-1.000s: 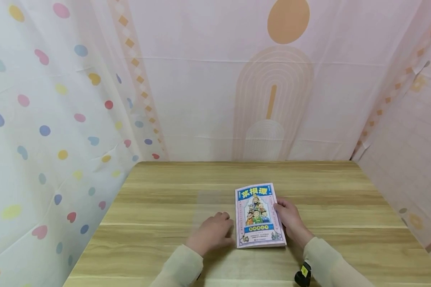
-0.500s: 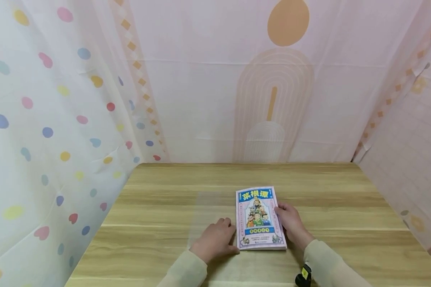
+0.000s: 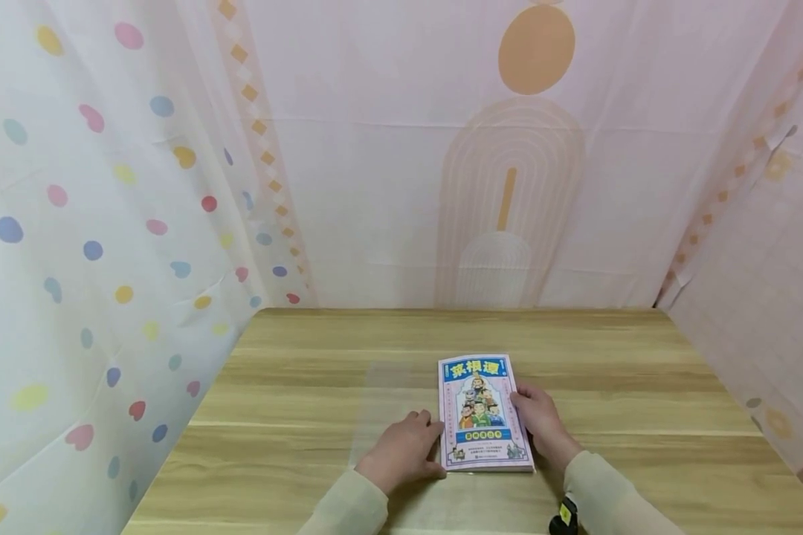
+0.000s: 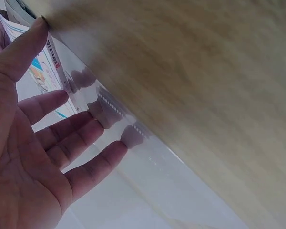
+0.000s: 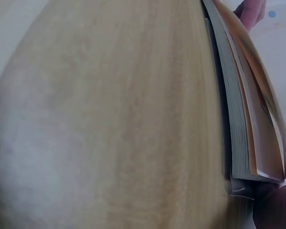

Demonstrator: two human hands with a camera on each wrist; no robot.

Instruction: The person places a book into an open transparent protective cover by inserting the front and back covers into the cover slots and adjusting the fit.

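Observation:
A book with a pink and blue cover lies face up near the table's front. My right hand grips its right edge, thumb on the cover; the right wrist view has the page edges of the book slightly parted above the hand. At the left edge rests my left hand, fingers loosely spread, thumb by the lower left corner. In the left wrist view this hand has its thumb at the spine of the book and its fingertips at a clear plastic sheet.
Left of the book, the clear sheet shows faintly on the wooden table. A small black object with a yellow mark is by the right sleeve. Patterned curtains stand behind the table and at both sides.
My left hand has shifted right, from beside the book to its left edge. The right hand keeps its hold on the right edge. The head view has tilted up slightly.

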